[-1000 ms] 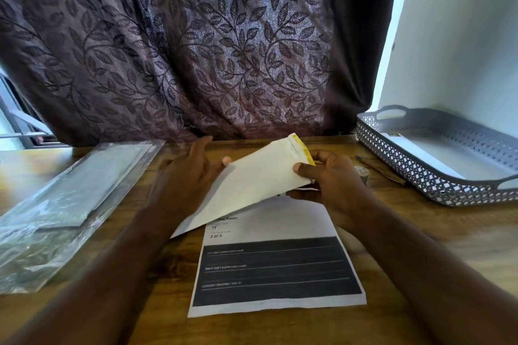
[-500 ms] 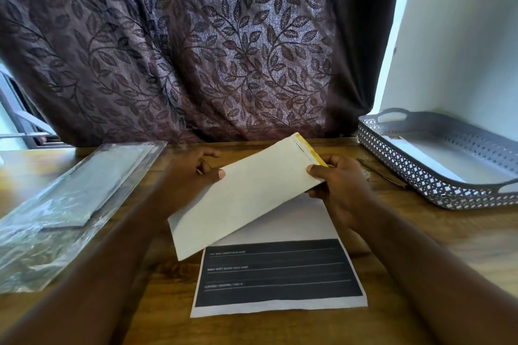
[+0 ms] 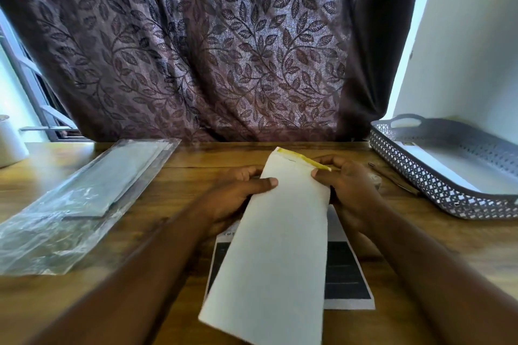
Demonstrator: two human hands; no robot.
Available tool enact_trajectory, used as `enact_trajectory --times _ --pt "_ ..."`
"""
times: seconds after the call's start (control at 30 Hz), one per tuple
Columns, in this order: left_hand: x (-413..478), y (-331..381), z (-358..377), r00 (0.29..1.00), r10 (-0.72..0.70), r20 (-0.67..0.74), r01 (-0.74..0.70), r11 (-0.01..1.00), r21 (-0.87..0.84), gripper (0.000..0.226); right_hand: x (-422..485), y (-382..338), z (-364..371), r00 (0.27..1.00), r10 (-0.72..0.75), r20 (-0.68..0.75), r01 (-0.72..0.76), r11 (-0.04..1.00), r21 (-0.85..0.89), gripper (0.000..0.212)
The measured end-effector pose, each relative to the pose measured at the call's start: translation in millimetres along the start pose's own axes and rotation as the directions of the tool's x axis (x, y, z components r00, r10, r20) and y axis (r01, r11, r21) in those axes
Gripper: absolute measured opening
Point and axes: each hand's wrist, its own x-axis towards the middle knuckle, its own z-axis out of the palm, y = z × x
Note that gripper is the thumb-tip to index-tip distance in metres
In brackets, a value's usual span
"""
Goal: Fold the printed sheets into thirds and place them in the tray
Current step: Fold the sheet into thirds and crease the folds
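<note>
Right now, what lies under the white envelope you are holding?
A printed sheet lies flat on the table under the white envelope. Its dark block shows at both sides; the middle and most of the text are covered.

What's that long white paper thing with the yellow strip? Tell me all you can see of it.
The long white paper piece is plain, matte and blank on its visible face, with a narrow yellow strip across its far end. Envelope or folded sheet, I cannot tell. It is held lengthwise over the printed sheet with dark bands. The left hand grips its left edge, thumb on top; the right hand pinches its right edge near the strip.
</note>
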Motion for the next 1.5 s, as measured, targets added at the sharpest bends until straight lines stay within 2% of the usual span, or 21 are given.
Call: enact_trajectory --times 0.2,0.3,0.37,0.43,0.5,0.73,0.9,1.07,1.17,1.3,1.4,1.5 --pt "14.5 -16.0 0.4 0.986 -0.024 -0.164 0.02 1.0 -0.023 0.027 -2.4 4.4 3.5 0.985 -0.109 0.134 0.12 0.99 -0.075 0.01" --pt "18.0 -17.8 -2.4 0.977 -0.015 -0.212 0.012 1.0 -0.014 0.028 -5.6 1.9 7.1 0.985 -0.073 0.157 0.068 0.997 0.041 0.033" --pt "19.6 -17.7 -4.6 0.978 -0.015 -0.21 0.012 1.0 -0.016 0.03 -5.5 0.7 7.1 0.987 -0.049 0.156 0.039 0.997 0.065 0.034" --pt "20.9 -19.0 -5.9 0.98 -0.011 -0.201 0.009 1.0 -0.011 0.032 -3.3 3.5 5.7 0.983 -0.088 0.164 0.093 0.995 -0.022 0.017" --pt "21.3 -20.1 -6.0 0.98 -0.001 -0.2 0.003 1.0 0.009 0.033 -2.1 4.7 5.3 0.98 -0.101 0.17 0.112 0.992 -0.058 0.011" --pt "19.7 -22.0 -3.4 0.987 0.05 -0.15 -0.037 0.996 0.082 0.031 -8.1 1.3 8.6 0.964 0.027 0.265 0.004 0.993 -0.115 0.021" --pt "19.2 -24.6 -0.6 0.99 0.078 -0.118 -0.069 0.995 0.076 0.032 -12.4 -3.9 7.6 0.97 0.063 0.236 -0.046 0.996 -0.077 0.035" --pt "18.4 -25.8 1.9 0.988 0.107 -0.109 -0.092 0.987 0.135 0.034 -9.0 -1.0 10.0 0.975 0.04 0.217 0.016 0.967 -0.252 0.034" --pt "16.1 -23.7 4.9 0.986 0.123 -0.108 -0.107 0.984 0.142 0.037 -7.4 -1.7 10.1 0.972 0.013 0.235 0.059 0.953 -0.297 0.022" --pt "14.7 -22.0 10.9 0.981 0.125 -0.148 -0.094 0.975 0.202 0.054 -7.9 -0.8 13.2 0.959 -0.093 0.267 0.184 0.922 -0.34 0.008" --pt "19.6 -27.7 9.6 0.975 0.134 -0.179 -0.096 0.973 0.209 0.038 -9.1 2.3 16.6 0.945 -0.172 0.278 0.268 0.893 -0.362 0.007" --pt "22.0 -28.6 4.9 0.978 0.12 -0.169 -0.091 0.981 0.171 0.023 -8.8 3.9 16.5 0.942 -0.198 0.271 0.293 0.88 -0.374 0.013"
